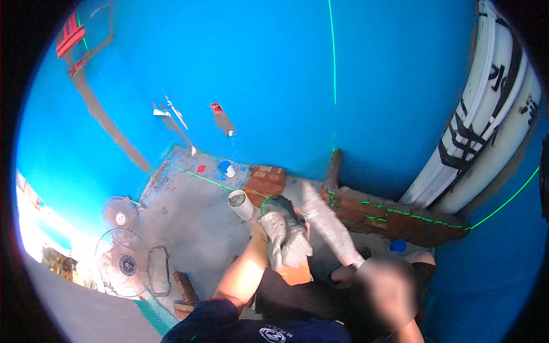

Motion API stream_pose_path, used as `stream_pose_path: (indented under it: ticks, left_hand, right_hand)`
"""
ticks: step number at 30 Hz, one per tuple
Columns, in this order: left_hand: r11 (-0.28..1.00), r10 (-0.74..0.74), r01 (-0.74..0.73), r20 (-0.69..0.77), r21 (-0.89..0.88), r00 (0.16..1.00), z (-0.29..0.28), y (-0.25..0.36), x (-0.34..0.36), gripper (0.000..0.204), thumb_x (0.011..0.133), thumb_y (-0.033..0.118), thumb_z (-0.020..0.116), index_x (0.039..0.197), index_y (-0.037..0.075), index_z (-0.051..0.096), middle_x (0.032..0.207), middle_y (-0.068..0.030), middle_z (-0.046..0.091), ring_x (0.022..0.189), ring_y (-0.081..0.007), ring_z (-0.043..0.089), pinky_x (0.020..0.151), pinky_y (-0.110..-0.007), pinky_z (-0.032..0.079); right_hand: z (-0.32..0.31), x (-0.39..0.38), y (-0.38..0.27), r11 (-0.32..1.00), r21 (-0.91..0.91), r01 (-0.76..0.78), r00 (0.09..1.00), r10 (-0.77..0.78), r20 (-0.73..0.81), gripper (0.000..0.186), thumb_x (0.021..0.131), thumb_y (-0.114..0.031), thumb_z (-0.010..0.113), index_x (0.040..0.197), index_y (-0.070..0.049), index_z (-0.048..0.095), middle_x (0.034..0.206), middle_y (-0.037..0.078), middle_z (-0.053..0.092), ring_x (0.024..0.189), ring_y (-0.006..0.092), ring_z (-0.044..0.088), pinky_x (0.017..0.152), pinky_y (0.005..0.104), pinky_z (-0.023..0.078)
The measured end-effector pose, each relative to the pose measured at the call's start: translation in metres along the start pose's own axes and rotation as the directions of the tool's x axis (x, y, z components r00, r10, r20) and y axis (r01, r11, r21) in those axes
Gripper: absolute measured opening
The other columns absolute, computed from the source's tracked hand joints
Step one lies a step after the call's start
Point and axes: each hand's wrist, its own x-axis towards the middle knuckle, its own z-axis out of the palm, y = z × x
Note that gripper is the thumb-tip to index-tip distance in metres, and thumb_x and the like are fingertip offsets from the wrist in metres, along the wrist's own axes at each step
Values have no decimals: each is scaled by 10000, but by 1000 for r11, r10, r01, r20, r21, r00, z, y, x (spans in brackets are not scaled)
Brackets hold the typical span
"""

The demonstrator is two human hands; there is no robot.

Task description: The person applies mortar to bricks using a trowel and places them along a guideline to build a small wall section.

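My left hand is closed round an orange brick, held up in front of my body. Wet grey mortar is heaped over the brick and hides much of it and of my fingers. Right of it, a trowel smeared with grey mortar points up and away from me, its blade apart from the brick and blurred by motion. The trowel's near end runs into a blurred patch, where my right hand is closed on it; the handle and fingers do not show clearly.
A low brick wall runs along the blue wall. A short brick stack and a white bucket stand ahead. Two fans are at left, near loose bricks. Wrapped long panels lean at right. Green laser lines cross the walls.
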Motion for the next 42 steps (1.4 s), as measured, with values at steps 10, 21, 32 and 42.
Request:
stream_pose_path:
  ticks: [10, 21, 32, 42]
  left_hand:
    - [987, -155, 158, 184, -5, 971, 1, -5, 3, 404, 773, 327, 639, 976, -21, 609, 886, -202, 646, 766, -319, 634, 684, -411, 523]
    - [790, -593, 612, 220, -25, 774, -19, -11, 5, 721, 455, 166, 869, 1083, -59, 596, 1077, -175, 647, 930, -244, 631, 817, -367, 505]
    - [760, -621, 647, 370, 67, 691, -17, -10, 2, 822, 423, 134, 968, 1123, -87, 599, 1112, -119, 661, 1000, -155, 611, 858, -298, 465]
    - [646, -420, 546, -349, 534, 838, 20, 16, 11, 565, 609, 191, 866, 1084, -31, 654, 1000, -88, 699, 905, -147, 629, 806, -304, 491]
  right_hand:
    - [37, -6, -9, 978, -206, -18, 983, -21, -185, 295, 960, -147, 570, 1191, 37, 576, 835, 83, 641, 645, 215, 604, 579, 339, 517]
    - [-86, 26, -41, 947, -17, -321, 933, 319, 167, 200, 949, -236, 540, 986, -68, 642, 894, 39, 620, 762, 176, 565, 716, 295, 478]
    - [-89, 15, -8, 670, -735, 101, 942, 174, 288, 199, 916, -194, 598, 1057, -59, 639, 936, 50, 641, 798, 170, 591, 703, 300, 493]
    - [-131, -7, -35, 522, -804, -285, 894, 447, -27, 190, 919, -179, 591, 1061, -62, 637, 920, 54, 632, 794, 176, 584, 689, 309, 487]
